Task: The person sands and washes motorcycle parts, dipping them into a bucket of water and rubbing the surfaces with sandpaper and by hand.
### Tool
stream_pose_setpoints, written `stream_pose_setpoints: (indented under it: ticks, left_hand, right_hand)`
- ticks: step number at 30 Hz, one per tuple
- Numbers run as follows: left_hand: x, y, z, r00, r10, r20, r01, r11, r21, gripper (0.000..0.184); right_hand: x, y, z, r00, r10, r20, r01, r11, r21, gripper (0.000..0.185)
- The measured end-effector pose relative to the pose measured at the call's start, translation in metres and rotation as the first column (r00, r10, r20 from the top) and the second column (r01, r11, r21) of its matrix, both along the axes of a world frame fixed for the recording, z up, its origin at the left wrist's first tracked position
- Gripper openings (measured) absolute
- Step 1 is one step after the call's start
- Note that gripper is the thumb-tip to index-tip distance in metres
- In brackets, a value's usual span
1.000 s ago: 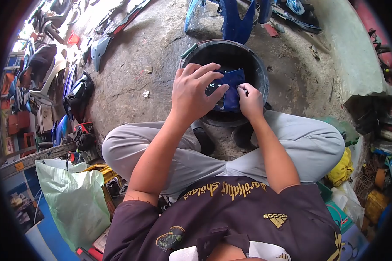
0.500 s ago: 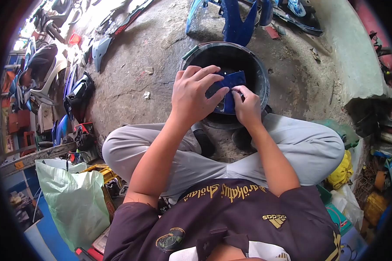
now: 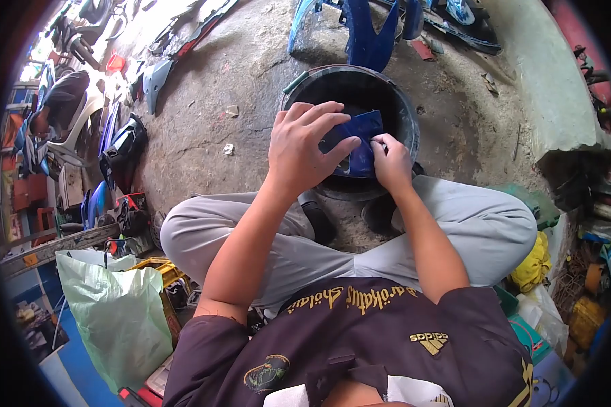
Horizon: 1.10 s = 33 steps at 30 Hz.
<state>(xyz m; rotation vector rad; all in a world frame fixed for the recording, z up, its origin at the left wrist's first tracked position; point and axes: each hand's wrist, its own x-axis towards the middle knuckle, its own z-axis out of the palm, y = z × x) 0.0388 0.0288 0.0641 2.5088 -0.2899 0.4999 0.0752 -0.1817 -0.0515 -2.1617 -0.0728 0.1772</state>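
A glossy blue plastic panel (image 3: 365,132) is held over the mouth of a black bucket (image 3: 407,115) between my feet. My left hand (image 3: 302,139) grips the panel's left side, thumb and fingers curved around it and spread apart. At the panel's right edge, my right hand (image 3: 392,163) is closed in a pinch, its fingertips against the blue surface. Something small and dark shows between those fingers, too little of it to name. The panel's underside and part of its left end are hidden by my left hand.
Blue fairing pieces (image 3: 370,34) lie on the concrete floor beyond the bucket. Several body panels (image 3: 122,149) crowd the left. A pale green plastic bag (image 3: 115,305) stands at lower left. A broken concrete ledge (image 3: 557,102) runs along the right, with a yellow bundle (image 3: 531,264) nearer me.
My right hand has slid a little to the right across the panel, uncovering more of its blue face. My left hand and the bucket stay almost where they were.
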Motion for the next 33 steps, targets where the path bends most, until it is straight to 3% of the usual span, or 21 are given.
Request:
stream_pose_setpoints:
  ticks: [3,6,7,10,14,19,22,27,33]
  left_hand:
    - [-0.001,0.01,0.006,0.989,-0.032,-0.145,-0.008,0.964,-0.265,0.05]
    - [-0.001,0.018,-0.005,0.973,-0.128,-0.192,0.016,0.867,-0.498,0.082]
    - [0.001,0.014,-0.007,0.987,-0.125,-0.104,0.046,0.828,-0.558,0.088]
    - [0.001,0.015,-0.01,0.987,-0.132,-0.097,0.05,0.806,-0.59,0.101]
    - [0.0,0.019,-0.011,0.983,-0.137,-0.119,0.045,0.818,-0.573,0.113]
    - [0.001,0.015,-0.008,0.994,-0.101,-0.05,0.055,0.819,-0.572,0.119]
    - [0.002,0.019,-0.006,0.991,-0.12,-0.054,0.072,0.839,-0.54,0.121]
    - [0.007,0.027,-0.01,0.979,-0.193,-0.057,0.131,0.827,-0.547,0.117]
    - [0.01,0.032,-0.011,0.972,-0.218,-0.081,0.145,0.841,-0.521,0.11]
  right_hand:
    - [-0.01,0.014,0.018,0.985,0.051,0.165,-0.066,0.994,0.088,0.02]
    - [-0.003,0.008,0.007,0.999,0.009,0.042,-0.011,0.999,0.044,0.018]
    - [0.0,0.007,0.003,0.998,-0.008,0.057,0.009,1.0,-0.004,0.017]
    - [-0.004,0.009,0.018,0.999,0.033,-0.007,-0.033,0.998,0.057,0.017]
    - [-0.004,0.009,0.013,0.994,0.056,0.096,-0.064,0.994,0.087,0.019]
    - [-0.003,0.004,0.014,0.999,0.03,0.013,-0.03,0.999,-0.013,0.019]
    - [-0.01,0.013,0.028,0.99,0.084,0.112,-0.098,0.986,0.133,0.019]
    - [0.003,0.003,0.005,0.999,0.013,0.04,-0.013,1.0,-0.005,0.017]
    - [-0.01,0.01,0.029,0.998,0.055,0.002,-0.055,0.996,0.073,0.017]
